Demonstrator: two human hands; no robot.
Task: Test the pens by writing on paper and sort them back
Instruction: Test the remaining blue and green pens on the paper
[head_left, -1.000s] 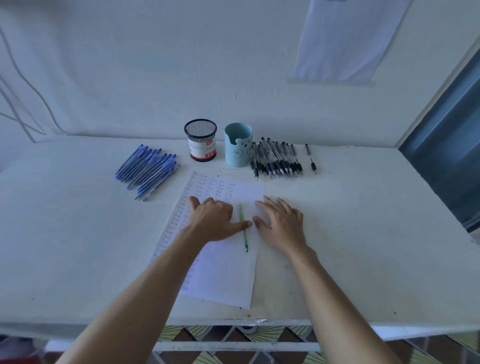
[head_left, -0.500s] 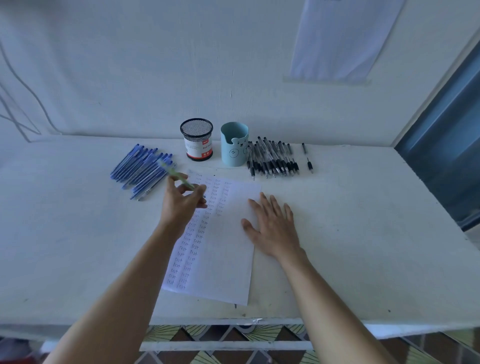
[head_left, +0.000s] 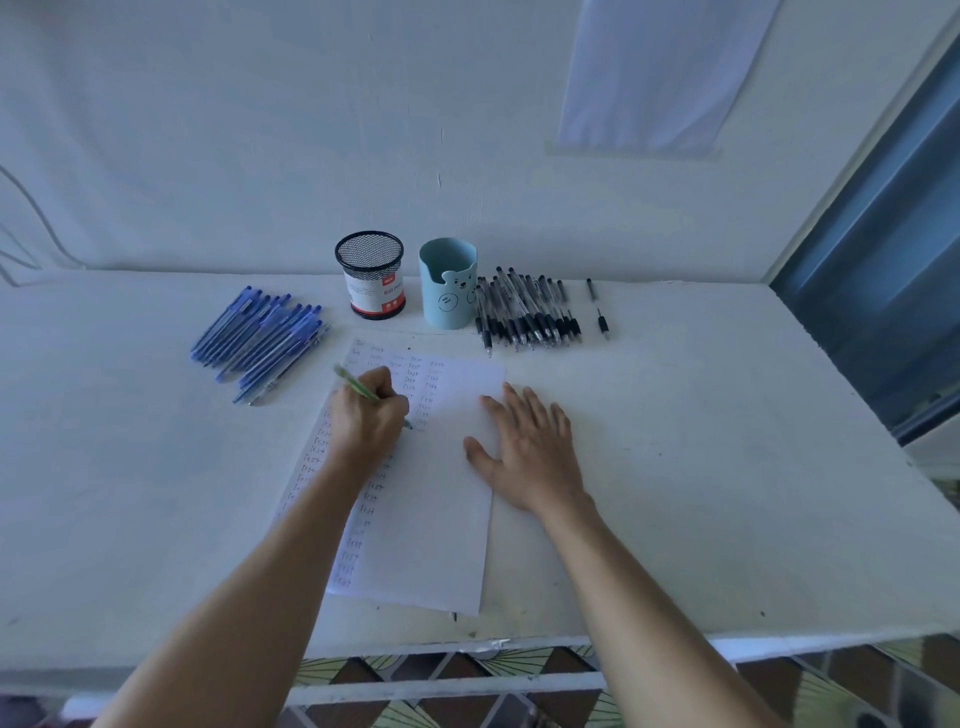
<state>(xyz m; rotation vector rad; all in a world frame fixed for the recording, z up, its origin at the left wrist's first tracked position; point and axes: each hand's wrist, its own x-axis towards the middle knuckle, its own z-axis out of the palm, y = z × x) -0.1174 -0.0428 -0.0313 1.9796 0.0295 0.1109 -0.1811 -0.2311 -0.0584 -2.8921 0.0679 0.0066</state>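
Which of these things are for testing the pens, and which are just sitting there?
For the job: green pen, paper, blue pens, black pens, mesh cup, bear cup.
Just there: sheet taped to the wall, dark window.

The paper (head_left: 441, 519) bears one handwritten word — "Test" — repeated.
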